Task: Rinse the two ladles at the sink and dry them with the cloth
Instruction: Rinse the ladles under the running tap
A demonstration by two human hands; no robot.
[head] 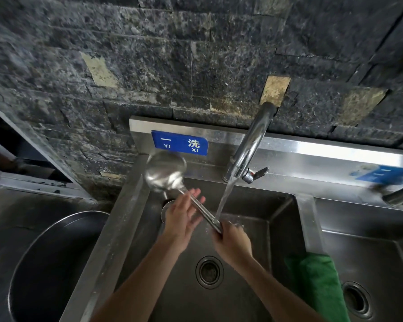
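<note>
A steel ladle (pixel 165 174) is held slanted over the left sink basin (pixel 249 287), bowl up at the far left. My right hand (pixel 234 242) grips the lower end of its handle. My left hand (pixel 180 217) lies against the middle of the handle with its fingers straight. Water from the tap (pixel 249 147) runs down onto the handle just above my right hand. A round metal rim (pixel 165 209) shows behind my left hand; whether it is the second ladle I cannot tell. The green cloth (pixel 316 284) hangs over the divider between the basins.
A second basin (pixel 370 263) with its own drain lies to the right. A large dark round pan (pixel 47 263) sits in the unit on the left. A dark stone wall rises behind the sink, with a blue sign (pixel 179 142) on the steel backsplash.
</note>
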